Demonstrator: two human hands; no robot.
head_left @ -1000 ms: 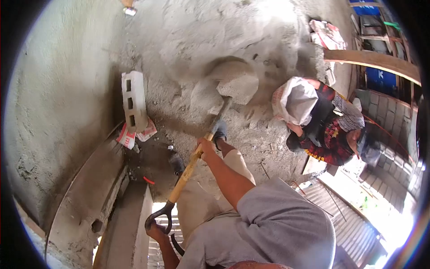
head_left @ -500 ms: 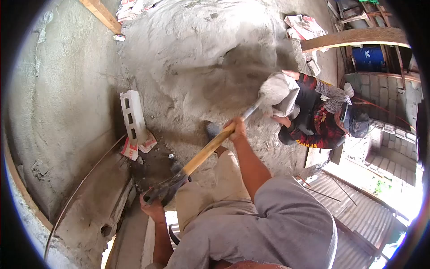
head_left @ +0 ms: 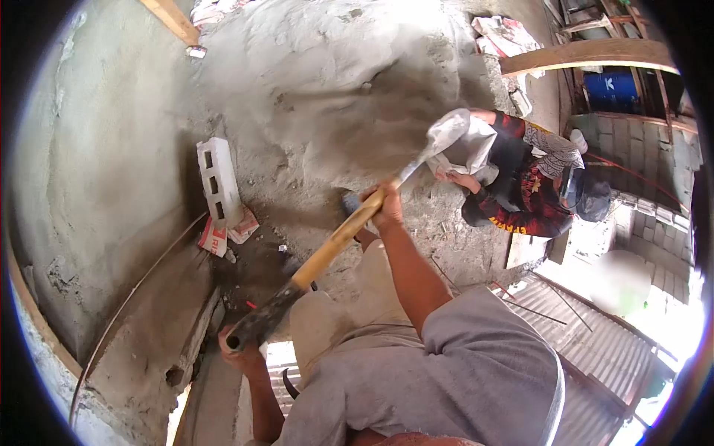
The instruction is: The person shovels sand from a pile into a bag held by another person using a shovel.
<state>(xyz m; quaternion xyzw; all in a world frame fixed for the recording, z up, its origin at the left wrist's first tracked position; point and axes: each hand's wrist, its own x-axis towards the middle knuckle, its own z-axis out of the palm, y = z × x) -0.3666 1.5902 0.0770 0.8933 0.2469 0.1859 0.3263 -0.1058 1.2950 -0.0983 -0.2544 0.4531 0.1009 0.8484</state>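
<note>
Yellow wooden-shafted shovel [head_left: 338, 249] slants to a white crumpled sack [head_left: 482, 145], blurred far end seemingly at its mouth; my left hand [head_left: 242, 352] grips the dark handle, right hand [head_left: 388, 207] the shaft, presumably for leverage.

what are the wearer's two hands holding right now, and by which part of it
A shovel: the right hand grips the wooden shaft near its blade end, the left hand the dark handle at the opposite end.

We make out a white K-like mark [head_left: 610, 84] on the blue rounded container [head_left: 623, 95]; yellow letters [head_left: 510, 225] on a co-worker's black-and-red fabric sleeve [head_left: 485, 211] and lettering [head_left: 216, 239] on a crumpled red-and-white bag [head_left: 211, 245] we cannot read.
</note>
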